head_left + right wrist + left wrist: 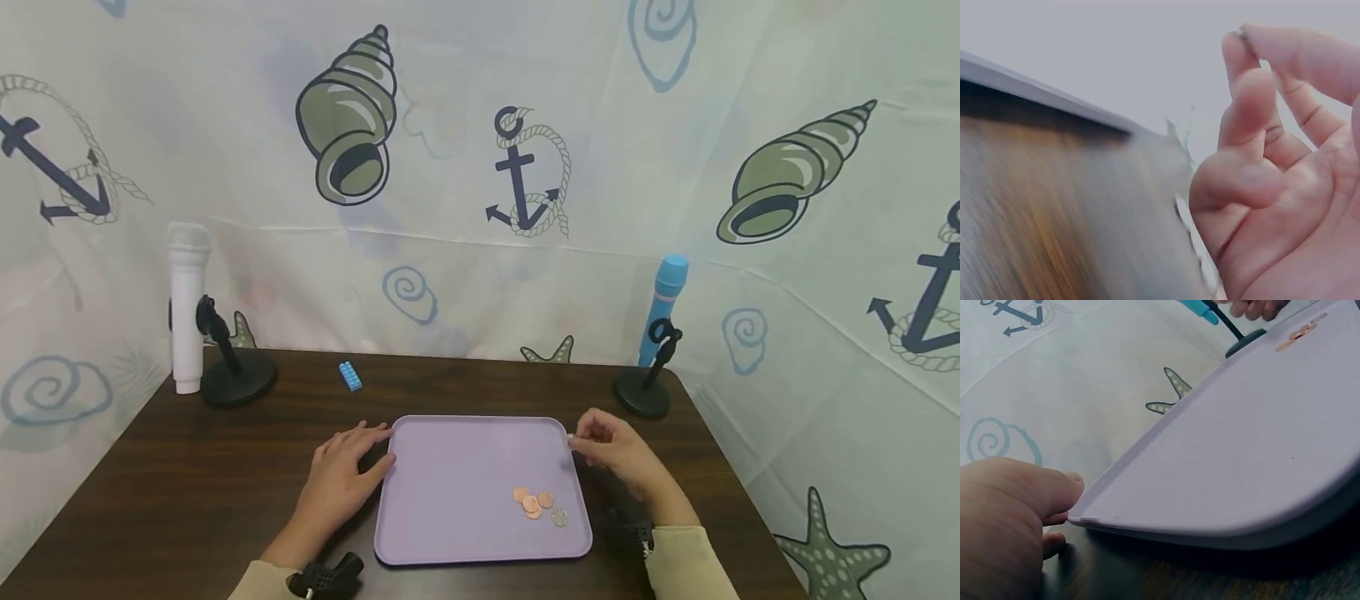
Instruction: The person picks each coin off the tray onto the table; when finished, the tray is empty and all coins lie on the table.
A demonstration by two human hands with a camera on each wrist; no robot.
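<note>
A lilac tray lies on a dark wooden table. Several coins, mostly copper, lie in a cluster on its right side. My left hand rests flat on the table, fingers straight, thumb against the tray's left edge. My right hand hovers over the tray's far right corner and pinches a small thin silvery coin between thumb and forefinger. In the left wrist view the left hand shows beside the tray.
A white toy microphone and a black stand are at the back left. A blue microphone leans on a stand at the back right. A small blue brick lies behind the tray. Printed curtains enclose the table.
</note>
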